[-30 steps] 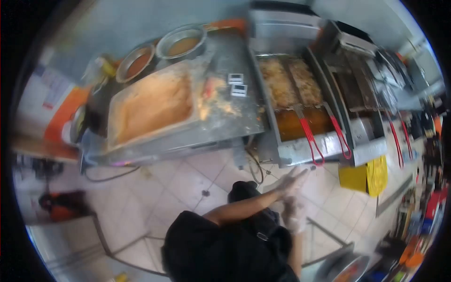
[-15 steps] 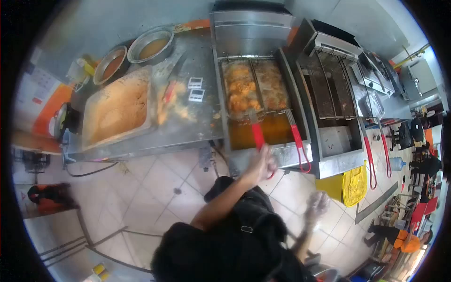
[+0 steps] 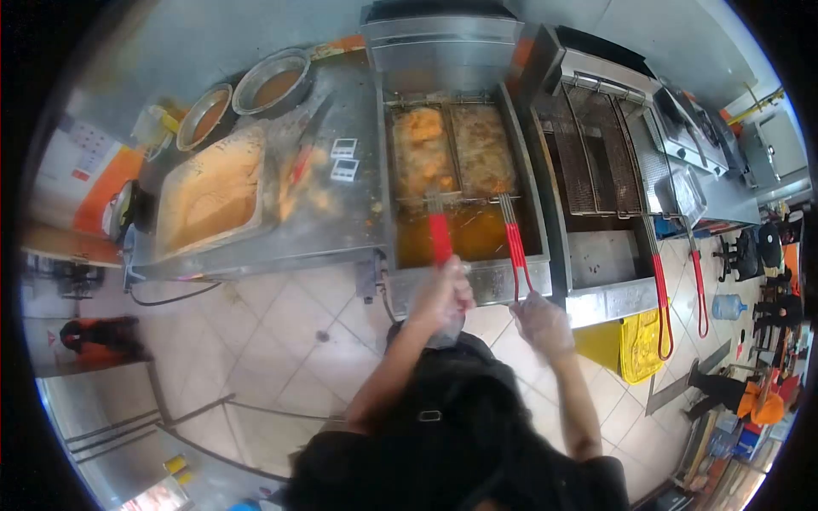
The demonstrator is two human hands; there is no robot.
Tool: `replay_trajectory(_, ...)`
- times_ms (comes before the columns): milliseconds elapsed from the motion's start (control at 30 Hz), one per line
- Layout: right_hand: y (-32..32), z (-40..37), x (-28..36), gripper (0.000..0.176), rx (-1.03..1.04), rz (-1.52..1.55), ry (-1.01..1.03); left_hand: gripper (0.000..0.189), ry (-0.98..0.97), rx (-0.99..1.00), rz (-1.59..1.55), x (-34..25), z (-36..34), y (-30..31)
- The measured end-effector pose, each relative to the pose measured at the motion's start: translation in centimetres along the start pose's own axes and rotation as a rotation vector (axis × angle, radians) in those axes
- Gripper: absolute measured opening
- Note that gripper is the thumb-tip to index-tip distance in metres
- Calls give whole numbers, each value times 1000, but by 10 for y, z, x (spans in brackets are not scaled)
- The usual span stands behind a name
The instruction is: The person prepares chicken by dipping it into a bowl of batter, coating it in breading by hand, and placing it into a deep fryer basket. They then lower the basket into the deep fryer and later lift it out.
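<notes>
My left hand [image 3: 441, 300], in a clear plastic glove, is closed around the red handle [image 3: 440, 238] of the left fryer basket [image 3: 423, 153]. Browned, battered pieces of food [image 3: 422, 126] lie in that basket amid bubbling oil. Beside it, the right fryer basket [image 3: 483, 153] sits in the same fryer, its contents mostly veiled by foam. My right hand [image 3: 545, 328], also gloved, closes at the lower end of this basket's red handle [image 3: 517, 247]. Both baskets rest in the fryer vat, over amber oil [image 3: 469, 234].
To the left, a steel counter [image 3: 332, 226] bears a tray of breading [image 3: 209, 200], two metal bowls [image 3: 273, 83] and two small timers [image 3: 344, 159]. A second fryer [image 3: 609, 255] with baskets stands right, above a yellow bin [image 3: 639, 345]. A person in orange [image 3: 758, 404] is at far right.
My right hand has come up and left from beside my body to the right basket's handle. The left hand keeps its hold on the left handle. The view has shifted slightly.
</notes>
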State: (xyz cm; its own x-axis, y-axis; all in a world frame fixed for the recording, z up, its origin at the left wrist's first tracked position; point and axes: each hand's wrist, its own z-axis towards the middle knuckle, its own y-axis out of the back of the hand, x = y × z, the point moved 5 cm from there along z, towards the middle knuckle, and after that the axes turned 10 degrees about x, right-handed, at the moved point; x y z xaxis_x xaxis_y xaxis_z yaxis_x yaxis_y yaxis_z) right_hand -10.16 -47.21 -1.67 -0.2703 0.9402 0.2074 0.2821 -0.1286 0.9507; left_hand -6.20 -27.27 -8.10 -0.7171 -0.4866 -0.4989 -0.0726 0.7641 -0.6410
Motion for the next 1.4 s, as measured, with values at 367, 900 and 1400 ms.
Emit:
replay_trajectory(367,-42,-2,6,28,282,161,-173,39,-70,19,1,-16,-21,0)
replay_trajectory(900,-87,4,3,24,412,239,-59,24,-148,101,212,-6,-9,3)
replay_trajectory(1400,-146,-6,12,15,-52,65,-55,38,-1114,-345,1805,-37,-74,-89)
